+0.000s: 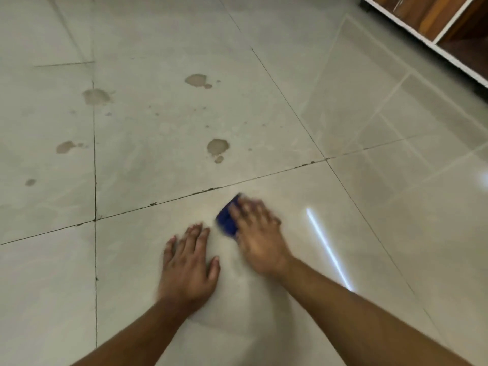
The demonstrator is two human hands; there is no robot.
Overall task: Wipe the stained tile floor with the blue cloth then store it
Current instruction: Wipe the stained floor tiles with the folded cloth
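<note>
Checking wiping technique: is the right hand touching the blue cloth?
Touching. In the head view the right hand lies on top of the blue cloth, fingers covering it against the tile floor.

The right hand [257, 241] presses the blue cloth [228, 219] flat against the tile floor [343, 207], blurred, while the left hand [188, 265] rests beside it, palm down, fingers spread. Brown stains [217, 147] dot the tiles farther off, and a wooden shelf unit [433, 19] stands at the upper right.

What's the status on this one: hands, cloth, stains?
Left hand flat on the tile, open. Right hand pressing the blue cloth, blurred. Brown stains on the tile beyond, not yet wiped. Nothing in the way.
</note>
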